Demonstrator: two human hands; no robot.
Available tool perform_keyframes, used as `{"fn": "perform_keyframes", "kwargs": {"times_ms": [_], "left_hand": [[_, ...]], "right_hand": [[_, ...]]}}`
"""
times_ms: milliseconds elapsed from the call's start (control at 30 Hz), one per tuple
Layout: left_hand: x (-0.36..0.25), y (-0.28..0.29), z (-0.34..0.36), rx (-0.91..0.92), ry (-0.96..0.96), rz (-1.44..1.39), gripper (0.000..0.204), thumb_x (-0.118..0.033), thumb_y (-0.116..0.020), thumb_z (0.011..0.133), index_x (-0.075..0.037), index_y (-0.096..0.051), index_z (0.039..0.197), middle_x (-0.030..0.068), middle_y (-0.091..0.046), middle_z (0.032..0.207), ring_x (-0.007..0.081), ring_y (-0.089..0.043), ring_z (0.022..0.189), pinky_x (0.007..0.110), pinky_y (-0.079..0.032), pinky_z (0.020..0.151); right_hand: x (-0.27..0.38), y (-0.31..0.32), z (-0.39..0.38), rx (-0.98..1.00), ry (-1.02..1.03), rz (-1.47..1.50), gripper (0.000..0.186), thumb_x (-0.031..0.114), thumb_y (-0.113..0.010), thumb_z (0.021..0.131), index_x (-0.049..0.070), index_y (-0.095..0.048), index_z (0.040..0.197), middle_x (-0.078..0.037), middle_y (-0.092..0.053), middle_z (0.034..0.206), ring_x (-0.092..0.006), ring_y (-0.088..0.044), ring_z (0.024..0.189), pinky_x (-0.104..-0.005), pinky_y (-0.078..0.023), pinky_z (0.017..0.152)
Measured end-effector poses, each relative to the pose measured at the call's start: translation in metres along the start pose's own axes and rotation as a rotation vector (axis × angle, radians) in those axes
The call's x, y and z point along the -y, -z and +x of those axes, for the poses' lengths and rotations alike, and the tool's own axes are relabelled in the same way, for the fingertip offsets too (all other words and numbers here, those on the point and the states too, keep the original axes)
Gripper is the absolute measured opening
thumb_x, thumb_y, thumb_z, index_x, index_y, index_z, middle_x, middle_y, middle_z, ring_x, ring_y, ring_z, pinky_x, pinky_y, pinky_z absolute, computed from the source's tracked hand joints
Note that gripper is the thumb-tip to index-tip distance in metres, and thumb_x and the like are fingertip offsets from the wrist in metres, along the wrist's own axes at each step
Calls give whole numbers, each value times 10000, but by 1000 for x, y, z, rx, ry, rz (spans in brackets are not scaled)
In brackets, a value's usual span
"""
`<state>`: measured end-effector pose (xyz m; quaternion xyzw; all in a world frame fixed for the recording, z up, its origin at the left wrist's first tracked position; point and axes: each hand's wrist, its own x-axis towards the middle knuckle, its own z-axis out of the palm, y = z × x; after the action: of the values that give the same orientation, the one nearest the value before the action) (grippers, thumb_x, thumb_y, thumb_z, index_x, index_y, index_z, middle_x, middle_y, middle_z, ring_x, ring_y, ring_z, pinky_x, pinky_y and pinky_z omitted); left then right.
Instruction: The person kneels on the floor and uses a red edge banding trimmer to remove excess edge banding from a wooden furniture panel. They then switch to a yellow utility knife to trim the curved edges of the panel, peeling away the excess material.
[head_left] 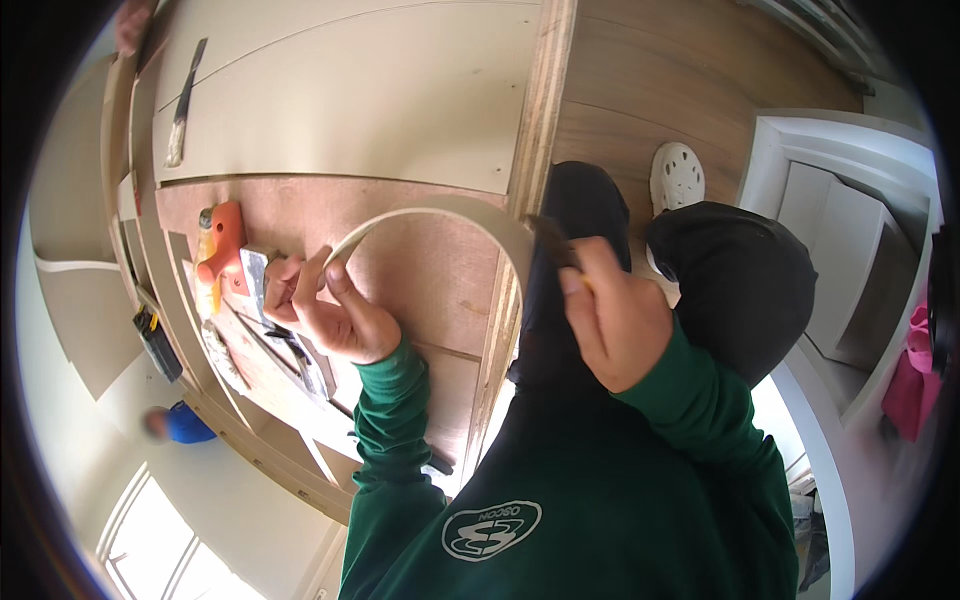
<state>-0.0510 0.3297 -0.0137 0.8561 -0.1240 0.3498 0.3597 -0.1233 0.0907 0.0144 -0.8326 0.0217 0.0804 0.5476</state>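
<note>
A long pale, flexible strip arches over the bench edge in front of me. My left hand pinches its left end between thumb and fingers. The strip's other end curves down beside my right hand, which is closed round a dark tool with a bit of yellow showing. Motion blurs that tool, so I cannot tell its kind. Its tip is at or close to the strip; whether they touch is unclear. Just left of my left hand stands a metal-bladed tool on the reddish board.
An orange tool and a yellowish bottle stand on the board. A paintbrush lies on the pale panel. The wooden edge runs beside my legs. A white cabinet frame stands right; someone in blue appears at left.
</note>
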Motion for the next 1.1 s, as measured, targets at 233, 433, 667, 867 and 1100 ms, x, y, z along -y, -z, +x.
{"fn": "perform_keyframes", "kwargs": {"times_ms": [233,433,667,867,1100], "left_hand": [[-25,2,47,489,-116,526,274,-189,-696,844,-7,-645,1042,75,-607,805,223,-568,637,350,-437,708],[-5,11,59,543,465,-452,208,-46,-729,836,-32,-639,1023,89,-660,963,166,-617,871,308,-483,808],[25,-22,31,345,727,-1340,301,-158,-589,956,-159,-542,1254,103,-573,1283,316,-507,1236,611,-328,1101],[28,-52,34,230,1084,-2140,389,-292,-598,951,-119,-491,1282,-20,-594,1116,192,-540,1101,414,-416,1037],[22,-48,39,189,1096,-2064,132,-267,-582,969,-147,-610,1015,-48,-553,1010,157,-511,965,405,-404,983]], "right_hand": [[1,10,-21,-26,-321,860,226,118,-463,993,3,-427,1185,-52,-587,755,-62,-503,571,-221,-412,526],[1,3,-14,82,-281,763,286,147,-449,1013,5,-398,1255,-83,-551,755,-94,-528,603,-228,-437,518],[1,3,-7,209,-376,602,273,212,-430,1020,17,-463,1207,-19,-491,580,-90,-490,493,-241,-426,508],[4,-4,-10,126,-318,495,265,205,-416,1021,27,-469,1210,-30,-492,638,-91,-493,505,-254,-416,491],[7,11,-4,269,-386,511,248,220,-360,1050,8,-468,1119,-40,-483,654,-103,-486,493,-252,-399,472]]}}
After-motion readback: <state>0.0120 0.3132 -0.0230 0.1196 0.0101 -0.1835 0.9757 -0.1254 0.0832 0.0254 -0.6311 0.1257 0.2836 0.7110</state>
